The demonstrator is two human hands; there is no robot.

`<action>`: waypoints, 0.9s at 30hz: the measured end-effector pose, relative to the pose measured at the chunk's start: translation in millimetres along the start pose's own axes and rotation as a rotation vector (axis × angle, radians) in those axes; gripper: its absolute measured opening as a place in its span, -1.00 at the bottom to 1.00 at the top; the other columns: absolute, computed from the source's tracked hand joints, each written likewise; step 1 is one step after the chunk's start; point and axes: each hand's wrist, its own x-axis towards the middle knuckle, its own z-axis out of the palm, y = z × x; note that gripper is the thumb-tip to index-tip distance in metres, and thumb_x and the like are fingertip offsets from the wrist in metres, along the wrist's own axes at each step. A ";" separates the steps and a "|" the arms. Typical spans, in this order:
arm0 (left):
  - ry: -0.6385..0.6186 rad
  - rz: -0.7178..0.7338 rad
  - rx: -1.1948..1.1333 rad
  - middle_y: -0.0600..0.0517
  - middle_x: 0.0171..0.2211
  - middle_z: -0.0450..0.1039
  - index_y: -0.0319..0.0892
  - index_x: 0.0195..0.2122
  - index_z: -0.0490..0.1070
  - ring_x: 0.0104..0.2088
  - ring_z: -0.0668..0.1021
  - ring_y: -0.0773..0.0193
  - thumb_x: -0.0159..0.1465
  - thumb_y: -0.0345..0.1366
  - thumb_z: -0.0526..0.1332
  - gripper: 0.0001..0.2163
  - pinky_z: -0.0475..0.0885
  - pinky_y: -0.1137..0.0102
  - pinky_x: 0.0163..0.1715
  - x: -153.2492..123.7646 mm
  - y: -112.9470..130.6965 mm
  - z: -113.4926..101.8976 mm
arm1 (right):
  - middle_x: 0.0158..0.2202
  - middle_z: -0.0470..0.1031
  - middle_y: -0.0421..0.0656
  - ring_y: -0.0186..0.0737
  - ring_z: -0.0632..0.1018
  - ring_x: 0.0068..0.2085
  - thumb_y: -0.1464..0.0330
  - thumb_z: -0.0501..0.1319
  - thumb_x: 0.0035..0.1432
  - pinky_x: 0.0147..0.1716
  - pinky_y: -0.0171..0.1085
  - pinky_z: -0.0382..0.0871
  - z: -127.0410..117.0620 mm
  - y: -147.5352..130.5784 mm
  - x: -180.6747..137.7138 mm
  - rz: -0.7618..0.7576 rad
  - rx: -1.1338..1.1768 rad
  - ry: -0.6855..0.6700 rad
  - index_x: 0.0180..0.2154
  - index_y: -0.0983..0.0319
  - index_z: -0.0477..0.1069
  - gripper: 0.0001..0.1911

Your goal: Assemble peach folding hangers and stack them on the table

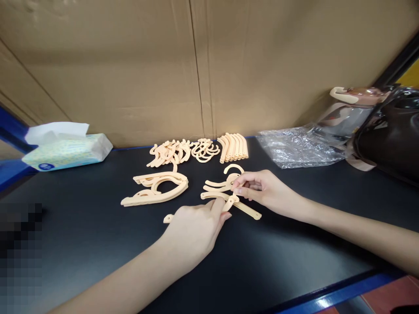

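So the person's left hand point(194, 229) is grasping a slim cream plastic strip point(229, 204) mid-frame; the right hand point(266, 188) is sitting by its upper end, can't tell if grasping.

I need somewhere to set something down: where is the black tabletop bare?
The tabletop shows bare left of the folded cream plastic-looking hanger, in front of the pastel tissue pack; also between the left hand and the blue front edge. It's crowded around the right hand, among slender cream pieces, and along the back, with piled cream parts and the crinkled clear plastic bag.
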 end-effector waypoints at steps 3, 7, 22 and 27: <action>-0.021 -0.013 -0.016 0.12 -0.59 0.41 -0.17 -0.28 0.24 -0.64 0.49 0.21 0.36 -0.30 -0.07 -0.85 0.01 0.43 -0.69 0.1 0.3 -1.1 | -0.30 0.47 -0.20 -0.36 0.47 -0.32 0.31 0.17 0.14 -0.31 -0.36 0.35 1.3 0.8 -0.7 0.015 0.027 0.007 -0.36 0.27 0.43 -0.85; -0.037 -0.017 -0.031 0.11 -0.59 0.41 -0.16 -0.30 0.23 -0.64 0.49 0.21 0.36 -0.29 -0.09 -0.83 0.02 0.42 -0.69 0.1 0.3 -2.4 | -0.31 0.47 -0.18 -0.36 0.45 -0.35 0.28 0.17 0.14 -0.39 -0.37 0.33 2.0 1.2 -1.7 0.035 0.026 0.007 -0.36 0.27 0.44 -0.81; -0.086 -0.029 -0.061 0.09 -0.57 0.44 -0.16 -0.29 0.21 -0.61 0.50 0.21 0.37 -0.29 -0.13 -0.81 0.04 0.43 -0.67 0.3 -0.6 -5.4 | -0.28 0.46 -0.16 -0.37 0.44 -0.39 0.26 0.15 0.15 -0.42 -0.37 0.34 4.4 -0.6 -4.7 0.026 -0.033 0.009 -0.36 0.28 0.44 -0.78; -0.100 -0.037 -0.048 0.10 -0.58 0.42 -0.15 -0.30 0.21 -0.62 0.49 0.21 0.37 -0.27 -0.15 -0.80 -0.02 0.43 -0.67 0.0 -1.3 -3.4 | -0.40 0.44 -0.19 -0.36 0.43 -0.40 0.25 0.13 0.17 -0.43 -0.37 0.35 5.5 -1.2 -5.8 0.020 -0.046 -0.012 -0.34 0.28 0.44 -0.77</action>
